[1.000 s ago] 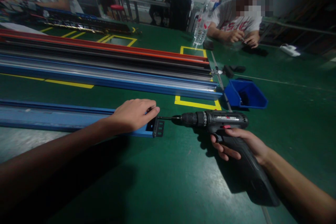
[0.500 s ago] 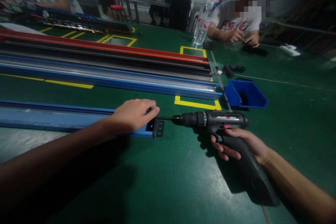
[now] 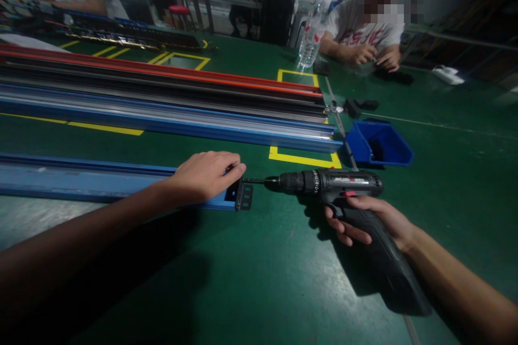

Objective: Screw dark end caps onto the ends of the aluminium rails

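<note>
My right hand [image 3: 364,221] grips a black cordless drill [image 3: 343,183] by its handle, the index finger at the trigger. The drill lies level and points left; its long bit [image 3: 257,180] meets a black end bracket [image 3: 245,197] with slots. That bracket sits at the right end of a blue metal channel [image 3: 81,178] lying along the table. My left hand [image 3: 208,175] closes over the channel's end beside the bracket, with thumb and index finger at its upper edge. Whatever lies under the left palm is hidden.
Several long channels, including an orange one [image 3: 202,73] and a blue one [image 3: 243,126], lie behind. To the right stand a blue bin [image 3: 380,143] and small black parts [image 3: 360,107]. Water bottles [image 3: 311,43] stand farther back, near a seated person [image 3: 364,32] across the table.
Both hands, the drill and the blue channel keep practically the same positions. The view has shifted only very slightly.
</note>
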Motion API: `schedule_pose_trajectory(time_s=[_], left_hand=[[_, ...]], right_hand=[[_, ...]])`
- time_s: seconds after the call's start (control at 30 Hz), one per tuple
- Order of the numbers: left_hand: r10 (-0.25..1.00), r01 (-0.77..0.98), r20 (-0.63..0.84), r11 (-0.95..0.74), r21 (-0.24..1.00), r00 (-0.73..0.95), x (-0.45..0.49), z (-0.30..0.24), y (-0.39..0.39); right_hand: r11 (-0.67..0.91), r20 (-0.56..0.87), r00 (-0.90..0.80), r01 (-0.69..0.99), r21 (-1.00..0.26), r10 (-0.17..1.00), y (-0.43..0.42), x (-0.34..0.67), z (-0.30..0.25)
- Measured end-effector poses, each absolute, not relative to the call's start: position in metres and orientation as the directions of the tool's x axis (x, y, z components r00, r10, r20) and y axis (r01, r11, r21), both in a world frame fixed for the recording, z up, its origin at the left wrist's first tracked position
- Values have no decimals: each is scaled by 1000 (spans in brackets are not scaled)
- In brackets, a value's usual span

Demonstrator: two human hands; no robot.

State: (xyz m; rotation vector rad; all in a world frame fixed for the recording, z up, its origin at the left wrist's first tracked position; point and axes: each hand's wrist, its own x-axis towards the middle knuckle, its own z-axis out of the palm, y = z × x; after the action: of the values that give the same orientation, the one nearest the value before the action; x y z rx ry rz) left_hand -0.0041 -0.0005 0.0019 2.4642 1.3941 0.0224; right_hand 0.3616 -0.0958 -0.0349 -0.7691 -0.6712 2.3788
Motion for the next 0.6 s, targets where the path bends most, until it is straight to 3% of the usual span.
schedule_pose_trajectory(time_s=[0.6], left_hand=[[833,828,-124,-496,261,539,-6,0,0]], right_hand=[[-722,-381,-676,-333,-606,631,-97,361,-33]])
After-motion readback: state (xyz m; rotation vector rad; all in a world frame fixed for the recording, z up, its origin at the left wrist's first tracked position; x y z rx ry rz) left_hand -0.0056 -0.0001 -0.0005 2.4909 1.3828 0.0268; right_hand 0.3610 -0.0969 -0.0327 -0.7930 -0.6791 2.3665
